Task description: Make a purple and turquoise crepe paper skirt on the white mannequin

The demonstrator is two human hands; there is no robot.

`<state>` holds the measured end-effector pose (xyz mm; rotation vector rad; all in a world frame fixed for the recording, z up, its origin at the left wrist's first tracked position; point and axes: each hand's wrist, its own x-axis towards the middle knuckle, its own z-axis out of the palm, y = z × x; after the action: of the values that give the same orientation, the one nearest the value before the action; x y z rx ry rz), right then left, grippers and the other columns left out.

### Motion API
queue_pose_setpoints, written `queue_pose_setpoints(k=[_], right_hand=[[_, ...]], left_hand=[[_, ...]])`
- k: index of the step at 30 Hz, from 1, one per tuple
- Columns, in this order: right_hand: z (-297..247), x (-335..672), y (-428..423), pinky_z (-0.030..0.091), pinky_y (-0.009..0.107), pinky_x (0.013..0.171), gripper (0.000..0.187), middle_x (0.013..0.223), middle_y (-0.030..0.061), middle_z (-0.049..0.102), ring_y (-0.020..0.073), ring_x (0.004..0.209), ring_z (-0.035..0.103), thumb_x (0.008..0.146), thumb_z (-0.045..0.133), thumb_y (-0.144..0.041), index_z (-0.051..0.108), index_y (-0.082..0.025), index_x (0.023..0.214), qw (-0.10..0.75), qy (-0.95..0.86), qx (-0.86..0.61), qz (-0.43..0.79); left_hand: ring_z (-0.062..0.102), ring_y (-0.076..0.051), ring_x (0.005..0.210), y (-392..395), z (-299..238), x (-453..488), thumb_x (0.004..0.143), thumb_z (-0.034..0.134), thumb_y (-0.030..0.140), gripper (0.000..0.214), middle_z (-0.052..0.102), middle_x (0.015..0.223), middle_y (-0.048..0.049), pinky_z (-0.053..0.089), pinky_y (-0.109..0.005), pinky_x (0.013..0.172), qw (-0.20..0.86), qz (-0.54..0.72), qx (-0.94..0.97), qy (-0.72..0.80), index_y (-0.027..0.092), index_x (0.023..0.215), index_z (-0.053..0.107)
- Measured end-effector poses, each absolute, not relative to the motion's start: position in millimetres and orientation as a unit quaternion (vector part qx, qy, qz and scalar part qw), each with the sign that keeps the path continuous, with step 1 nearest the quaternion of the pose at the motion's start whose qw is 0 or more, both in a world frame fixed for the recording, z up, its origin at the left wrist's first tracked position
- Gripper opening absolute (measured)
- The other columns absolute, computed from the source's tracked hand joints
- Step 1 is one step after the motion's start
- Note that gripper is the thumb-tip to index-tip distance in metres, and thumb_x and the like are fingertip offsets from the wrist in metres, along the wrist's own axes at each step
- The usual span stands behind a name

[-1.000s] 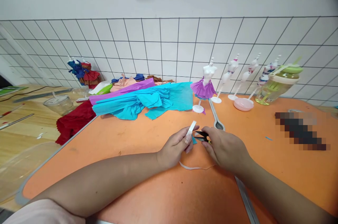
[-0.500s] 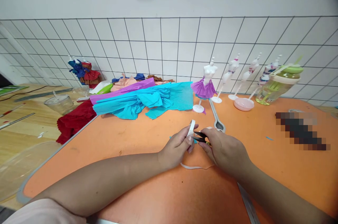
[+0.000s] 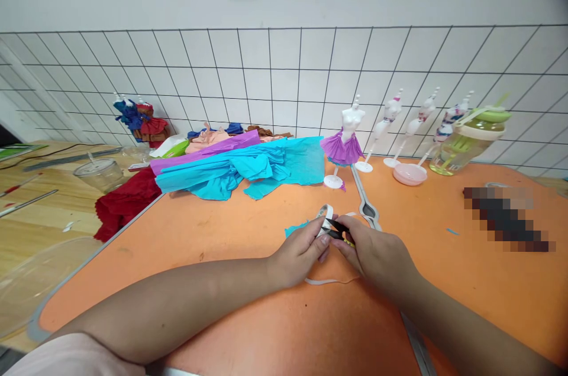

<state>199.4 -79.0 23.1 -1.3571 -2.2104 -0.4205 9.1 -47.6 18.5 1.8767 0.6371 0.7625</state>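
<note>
In my left hand is a small roll of white tape, pinched between thumb and fingers. My right hand is closed round small black-bladed scissors, whose parted blades point left at the roll, touching or very near it. Yellow shows at the scissors' handle, mostly covered by my fingers. Below the hands, a thin white strip lies on the orange table. Partly behind my left hand is a scrap of blue crepe paper.
A small white mannequin in a purple skirt stands beyond my hands, with several more mannequins to its right. Blue crepe paper spreads at the back left. A pink bowl and a green-lidded bottle are at the back right.
My left hand has turned the tape roll, so its ring opening shows more. More of the blue scrap behind the hand is visible. The scissors stay close to the roll.
</note>
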Motion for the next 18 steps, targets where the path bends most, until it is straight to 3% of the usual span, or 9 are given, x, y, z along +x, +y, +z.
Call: queue_pose_setpoints(k=[4, 10, 18], right_hand=[[22.7, 200.1, -79.4, 0.036, 0.024, 0.047, 0.032, 0.089, 0.0042, 0.075, 0.0145, 0.061, 0.069, 0.099, 0.037, -0.042, 0.055, -0.02, 0.114, 0.242, -0.818, -0.506, -0.128], [22.0, 202.0, -78.2, 0.033, 0.025, 0.045, 0.027, 0.078, 0.0014, 0.074, 0.0145, 0.054, 0.067, 0.099, 0.039, -0.039, 0.058, -0.021, 0.103, 0.236, -0.823, -0.5, -0.132], [23.5, 201.4, -78.2, 0.035, 0.024, 0.047, 0.025, 0.083, 0.0001, 0.074, 0.0145, 0.058, 0.068, 0.099, 0.037, -0.037, 0.056, -0.022, 0.102, 0.261, -0.812, -0.511, -0.105]], left_hand=[[0.047, -0.014, 0.07, -47.1, 18.1, 8.6, 0.099, 0.031, 0.045, 0.037, 0.05, 0.072, 0.0005, 0.038, -0.026, 0.069, 0.476, 0.305, 0.78, 0.27, 0.016, 0.109, 0.052], [0.048, -0.014, 0.07, -45.8, 12.1, 8.9, 0.099, 0.031, 0.045, 0.049, 0.049, 0.072, 0.0009, 0.04, -0.028, 0.071, 0.484, 0.318, 0.772, 0.262, 0.016, 0.137, 0.038], [0.048, -0.015, 0.069, -46.4, 13.2, 10.0, 0.098, 0.033, 0.045, 0.051, 0.048, 0.069, 0.0017, 0.042, -0.03, 0.074, 0.492, 0.313, 0.762, 0.281, 0.016, 0.14, 0.039]])
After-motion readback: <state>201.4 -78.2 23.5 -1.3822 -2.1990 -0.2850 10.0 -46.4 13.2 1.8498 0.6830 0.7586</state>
